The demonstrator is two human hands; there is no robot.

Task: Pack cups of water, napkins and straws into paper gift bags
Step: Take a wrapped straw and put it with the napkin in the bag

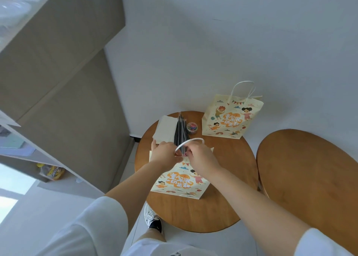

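You are at the opening step: getting the near gift bag (180,182) ready to take its contents. Your left hand (164,153) and right hand (201,158) meet at the bag's top edge, just below its white handle loop (190,140). The fingers (187,153) of both hands are curled in and appear to pinch the paper rim from either side, though the exact contact is partly hidden behind your knuckles. The bag sits near the middle of the round wooden counter (193,213), printed face toward you. I cannot tell whether its mouth is open at all.

Nothing seems packed yet. The stack of napkins (164,127) and the wrapped bundle of dark straws (181,133) lie just beyond your hands, straws overlapping the napkins. A small tub of coloured paper clips (191,128) stands beside them. The second gift bag (230,118) stands upright at the far edge, against the wall. No cup of water is in view.

Next, you likely need to draw the two sides of the rim apart and square the base so the bag stands by itself. Pull gently; the paper could tear at the handle.
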